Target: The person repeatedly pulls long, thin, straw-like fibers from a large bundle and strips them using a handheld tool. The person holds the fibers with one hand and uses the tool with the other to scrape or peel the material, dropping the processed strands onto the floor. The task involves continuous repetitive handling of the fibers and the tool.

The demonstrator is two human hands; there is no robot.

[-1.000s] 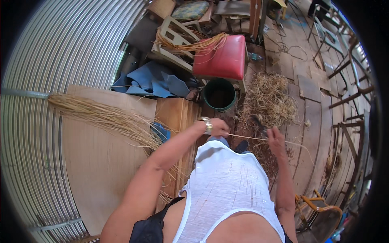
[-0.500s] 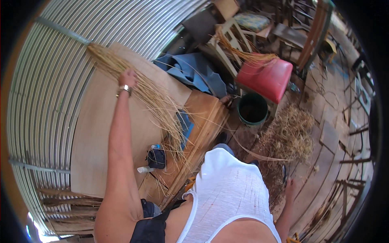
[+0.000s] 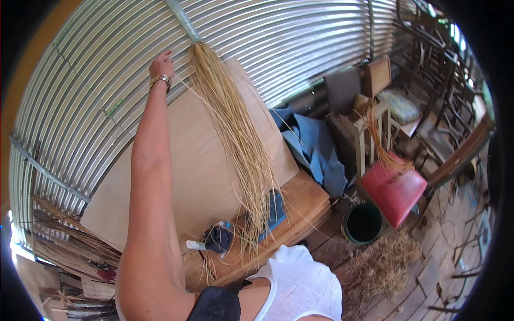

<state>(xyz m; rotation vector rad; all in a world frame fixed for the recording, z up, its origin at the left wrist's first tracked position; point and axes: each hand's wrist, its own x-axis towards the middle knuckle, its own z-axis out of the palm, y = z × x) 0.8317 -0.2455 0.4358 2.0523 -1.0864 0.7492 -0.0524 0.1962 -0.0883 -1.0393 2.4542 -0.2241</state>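
Note:
My left hand (image 3: 162,65), with a metal-banded watch on its wrist, is raised to the left of a long bundle of dry straw-coloured fibre strands (image 3: 230,117). Its fingers are curled together, and a thin strand leads from beside the hand toward the bundle; the grip itself is small in view. Tied near its top, the bundle hangs from a metal bar (image 3: 183,20) on the corrugated wall. Its loose ends fan out over a wooden bench top (image 3: 305,200). My right hand is out of view.
A plywood sheet (image 3: 160,176) leans behind the bundle. On the bench are a dark pouch (image 3: 218,238), a white tube (image 3: 195,245) and a blue item (image 3: 274,214). Right of it stand a dark green bucket (image 3: 362,223), a red-cushioned seat (image 3: 393,190) and a fibre pile (image 3: 383,265).
My left hand has come off the bundle's middle and moved up and to its left. The view has swung left and up, and my right hand has left the picture.

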